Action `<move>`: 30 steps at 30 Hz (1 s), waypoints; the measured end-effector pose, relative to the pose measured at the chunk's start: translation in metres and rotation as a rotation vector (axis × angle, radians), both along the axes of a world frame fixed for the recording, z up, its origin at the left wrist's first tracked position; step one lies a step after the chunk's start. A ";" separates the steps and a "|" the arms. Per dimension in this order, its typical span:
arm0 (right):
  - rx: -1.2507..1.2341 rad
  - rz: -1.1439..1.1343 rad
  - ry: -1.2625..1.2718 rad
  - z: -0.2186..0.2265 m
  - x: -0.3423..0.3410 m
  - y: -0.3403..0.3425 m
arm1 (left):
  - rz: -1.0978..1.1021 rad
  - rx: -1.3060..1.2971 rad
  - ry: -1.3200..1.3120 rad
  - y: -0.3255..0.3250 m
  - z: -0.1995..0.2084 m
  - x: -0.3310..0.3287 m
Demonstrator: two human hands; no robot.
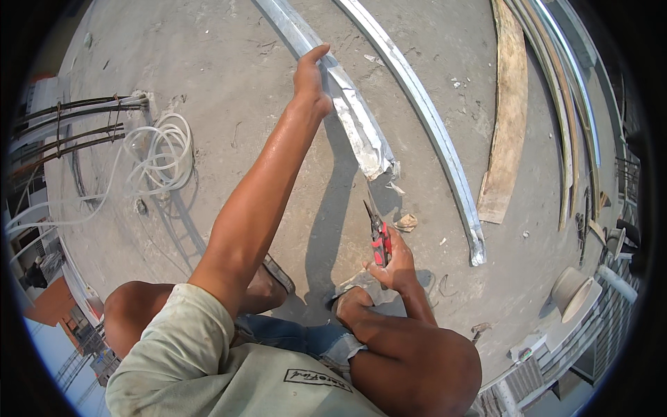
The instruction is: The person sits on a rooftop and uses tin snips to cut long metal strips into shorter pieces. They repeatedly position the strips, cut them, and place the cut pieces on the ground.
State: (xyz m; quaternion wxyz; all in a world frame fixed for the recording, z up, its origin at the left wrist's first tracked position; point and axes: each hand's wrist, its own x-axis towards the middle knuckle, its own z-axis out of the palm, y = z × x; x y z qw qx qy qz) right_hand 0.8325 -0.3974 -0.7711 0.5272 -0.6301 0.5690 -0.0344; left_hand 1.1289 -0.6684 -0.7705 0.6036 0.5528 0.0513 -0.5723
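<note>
My left hand (312, 87) is wrapped round a long silvery metal profile (285, 26), its thumb lying along the top. The near end of this profile has a crumpled, torn silver foil-like covering (361, 135), and it is raised off the floor, casting a shadow. In my right hand (401, 265) is a pair of needle-nose pliers (379, 243) with red and grey handles. The pliers' tips point away from me, just short of the covered end and apart from it. My fingers hide part of the handles.
A second metal profile (431, 115) lies to the right on the concrete floor (229, 83). Farther right are a wooden plank (507, 118) and several long strips. Coiled clear hose (167, 156) and rebar (76, 108) are at left. A bucket (575, 292) stands at lower right.
</note>
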 end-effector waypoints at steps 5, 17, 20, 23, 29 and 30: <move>0.208 -0.245 -0.192 -0.007 -0.002 0.005 | -0.128 -0.011 -0.065 -0.005 0.002 -0.008; 0.671 -0.593 -0.793 0.023 0.034 -0.017 | 0.063 0.017 -0.218 -0.025 0.006 -0.045; 0.628 -0.622 -0.792 0.022 0.047 -0.019 | 0.129 0.107 -0.172 -0.034 0.014 -0.060; 0.597 -0.653 -0.828 0.018 0.051 -0.021 | 0.139 0.106 -0.131 -0.038 0.018 -0.072; 0.589 -0.629 -0.783 0.018 0.037 -0.025 | 0.110 0.101 -0.139 -0.041 0.005 -0.075; 0.595 -0.614 -0.752 0.022 0.032 -0.024 | 0.068 0.075 -0.154 -0.039 -0.001 -0.072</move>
